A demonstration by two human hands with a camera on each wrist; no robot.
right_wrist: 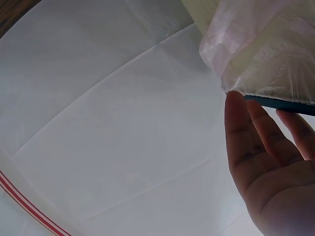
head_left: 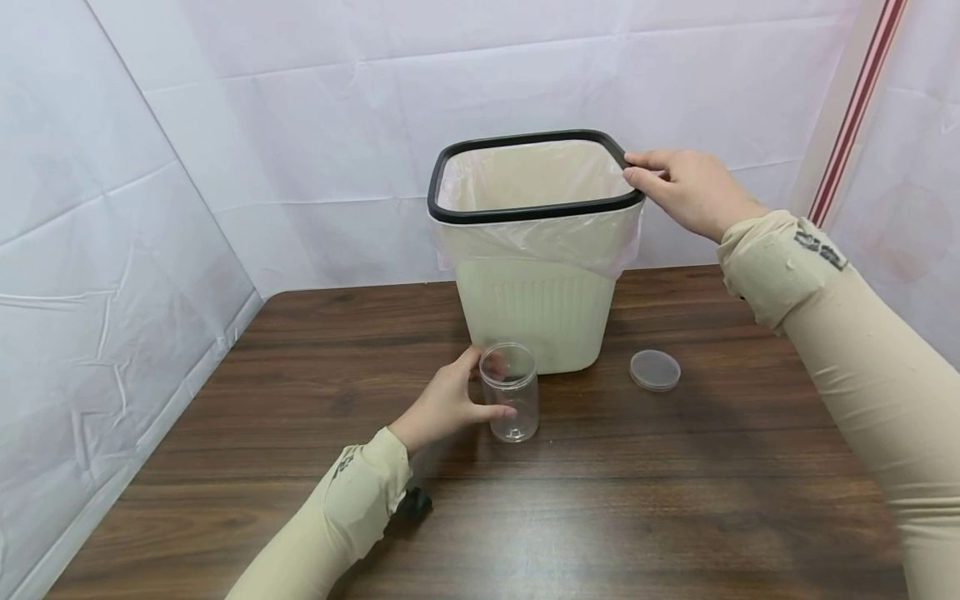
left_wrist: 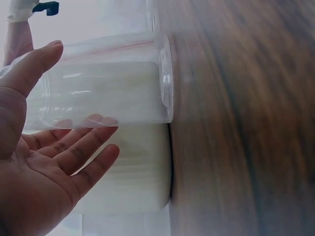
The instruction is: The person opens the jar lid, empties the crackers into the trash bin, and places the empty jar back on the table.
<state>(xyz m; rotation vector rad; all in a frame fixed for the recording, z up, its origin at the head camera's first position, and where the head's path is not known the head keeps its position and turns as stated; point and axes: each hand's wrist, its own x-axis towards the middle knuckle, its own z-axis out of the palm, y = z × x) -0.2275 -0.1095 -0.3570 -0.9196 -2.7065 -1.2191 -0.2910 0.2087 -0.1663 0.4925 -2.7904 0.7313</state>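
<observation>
A clear plastic jar (head_left: 512, 400) without a lid stands upright on the table. My left hand (head_left: 447, 400) reaches round it from the left, thumb across the front and spread, fairly straight fingers behind. In the left wrist view the palm of the left hand (left_wrist: 44, 157) stays apart from the jar (left_wrist: 113, 83). Behind the jar is a cream trash bin (head_left: 536, 308) with a black rim (head_left: 536, 215) and a thin translucent liner bag (head_left: 480, 242) folded over its edge. My right hand (head_left: 690, 187) touches the rim's right corner with its extended fingertips.
A round clear lid (head_left: 656, 369) lies on the brown wooden table (head_left: 637, 500), right of the bin. White sheets (head_left: 337, 150) hang behind and at both sides. A small black object (head_left: 415, 503) shows under the left sleeve.
</observation>
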